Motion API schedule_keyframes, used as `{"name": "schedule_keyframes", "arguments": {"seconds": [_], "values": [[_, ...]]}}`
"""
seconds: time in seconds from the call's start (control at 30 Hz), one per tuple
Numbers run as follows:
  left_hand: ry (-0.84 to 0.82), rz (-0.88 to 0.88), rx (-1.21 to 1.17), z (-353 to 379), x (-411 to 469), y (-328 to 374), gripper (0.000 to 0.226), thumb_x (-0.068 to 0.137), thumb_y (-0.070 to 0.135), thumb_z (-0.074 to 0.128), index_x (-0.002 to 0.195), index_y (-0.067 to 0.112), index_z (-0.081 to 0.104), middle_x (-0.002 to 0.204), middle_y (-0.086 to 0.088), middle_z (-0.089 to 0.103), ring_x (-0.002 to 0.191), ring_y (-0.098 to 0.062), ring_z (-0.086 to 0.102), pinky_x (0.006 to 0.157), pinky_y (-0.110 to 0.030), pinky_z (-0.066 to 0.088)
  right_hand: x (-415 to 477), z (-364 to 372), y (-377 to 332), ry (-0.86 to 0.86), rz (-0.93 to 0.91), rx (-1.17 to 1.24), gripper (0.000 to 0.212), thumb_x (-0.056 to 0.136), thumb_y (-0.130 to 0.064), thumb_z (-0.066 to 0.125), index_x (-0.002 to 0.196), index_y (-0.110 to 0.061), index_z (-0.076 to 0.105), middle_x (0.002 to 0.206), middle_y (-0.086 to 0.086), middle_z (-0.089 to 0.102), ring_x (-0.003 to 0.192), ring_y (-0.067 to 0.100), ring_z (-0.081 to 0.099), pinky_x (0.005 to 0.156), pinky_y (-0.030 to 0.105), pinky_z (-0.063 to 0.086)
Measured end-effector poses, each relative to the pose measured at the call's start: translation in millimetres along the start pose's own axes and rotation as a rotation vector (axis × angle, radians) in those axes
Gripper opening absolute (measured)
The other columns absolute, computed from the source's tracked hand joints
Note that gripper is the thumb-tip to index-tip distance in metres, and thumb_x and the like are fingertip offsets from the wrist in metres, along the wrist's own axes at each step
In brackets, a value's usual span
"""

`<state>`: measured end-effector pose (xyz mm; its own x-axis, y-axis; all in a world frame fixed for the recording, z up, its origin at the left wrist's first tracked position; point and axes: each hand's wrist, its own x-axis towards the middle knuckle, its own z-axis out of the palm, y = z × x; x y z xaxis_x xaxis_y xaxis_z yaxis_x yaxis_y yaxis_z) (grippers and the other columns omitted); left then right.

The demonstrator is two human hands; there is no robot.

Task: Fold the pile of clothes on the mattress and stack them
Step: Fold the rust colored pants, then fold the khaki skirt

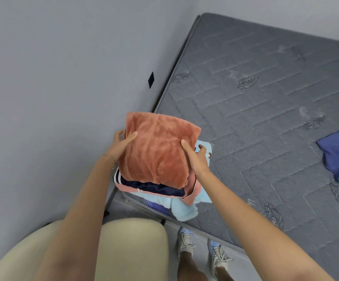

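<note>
A grey quilted mattress (255, 98) fills the corner of a room, bearing a stack of folded clothes (190, 191) at its near-left corner. A person standing at the mattress edge holds a folded orange fleece garment (158, 151), plush and slightly rumpled, on top of the stack. Beneath it lie a navy piece with white stripes (154, 186), a pink layer (124, 188) and a pale blue cloth (184, 207). Well apart, at the right edge, a blue garment (334, 155) lies unfolded. The left hand (120, 145) and right hand (197, 157) each grasp a side of the fleece, thumbs on top and fingers curled round its edges.
</note>
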<state>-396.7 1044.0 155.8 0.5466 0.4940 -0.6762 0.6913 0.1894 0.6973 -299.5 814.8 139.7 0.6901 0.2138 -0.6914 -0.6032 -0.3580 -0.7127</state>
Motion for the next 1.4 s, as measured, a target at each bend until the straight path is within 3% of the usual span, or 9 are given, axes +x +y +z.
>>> {"name": "schedule_keyframes", "arguments": {"seconds": [0.17,0.33,0.47,0.63,0.83,1.23,1.4], "values": [[0.19,0.258,0.141,3,-6,11,0.081,0.084,0.052,0.064,0.148,0.029,0.022,0.155,-0.005,0.022,0.141,-0.021,0.026,0.114,-0.041,0.026,-5,-4,-7,0.067,-0.141,-0.088,0.097,0.079,-0.063,0.064,0.152,-0.02,0.016,0.152,0.004,0.034,0.138,0.023,0.035,0.112,0.041,0.031],[0.328,0.567,0.555,23,-19,44,0.078,0.079,0.065,0.055,0.144,0.029,0.035,0.152,-0.001,0.03,0.142,-0.016,0.025,0.117,-0.043,0.018,-15,-33,-28,0.174,-0.388,-0.607,0.075,0.089,-0.065,0.046,0.15,-0.028,0.023,0.156,-0.001,0.025,0.145,0.021,0.016,0.117,0.045,0.016],[0.336,0.657,0.851,59,-40,64,0.069,0.087,0.06,0.052,0.146,0.031,0.031,0.157,-0.005,0.018,0.146,-0.02,0.012,0.116,-0.044,0.005,-23,-70,-37,0.216,-0.457,-0.929,0.074,0.09,-0.062,0.045,0.152,-0.031,0.019,0.16,0.002,0.015,0.148,0.025,0.004,0.118,0.046,0.008],[0.285,0.777,1.048,129,-74,81,0.071,0.086,0.063,0.049,0.148,0.035,0.026,0.16,0.0,0.01,0.147,-0.02,0.005,0.117,-0.05,-0.001,-51,-144,-43,0.301,-0.454,-1.106,0.077,0.091,-0.056,0.048,0.153,-0.032,0.011,0.162,0.002,0.006,0.148,0.027,-0.002,0.119,0.049,0.004],[0.174,0.919,1.165,250,-129,95,0.078,0.081,0.071,0.037,0.148,0.034,0.024,0.16,0.001,0.01,0.147,-0.021,0.003,0.116,-0.051,-0.001,-94,-272,-14,0.446,-0.342,-1.082,0.079,0.09,-0.057,0.048,0.153,-0.032,0.007,0.162,0.002,0.006,0.148,0.028,-0.001,0.119,0.049,0.005],[-0.069,1.041,1.181,569,-275,49,0.073,0.089,0.064,0.042,0.15,0.034,0.017,0.161,0.002,0.004,0.147,-0.02,-0.002,0.117,-0.051,-0.004,-194,-554,120,0.609,-0.197,-0.914,0.083,0.089,-0.056,0.052,0.153,-0.033,0.005,0.16,0.0,0.012,0.148,0.026,0.005,0.118,0.049,0.011],[-0.161,1.113,1.175,666,-321,41,0.073,0.089,0.063,0.044,0.15,0.035,0.016,0.16,0.003,0.005,0.147,-0.02,-0.002,0.116,-0.049,-0.005,-214,-646,154,0.674,-0.149,-0.875,0.082,0.088,-0.056,0.052,0.153,-0.033,0.007,0.16,0.002,0.013,0.147,0.028,0.006,0.117,0.049,0.011]]}}
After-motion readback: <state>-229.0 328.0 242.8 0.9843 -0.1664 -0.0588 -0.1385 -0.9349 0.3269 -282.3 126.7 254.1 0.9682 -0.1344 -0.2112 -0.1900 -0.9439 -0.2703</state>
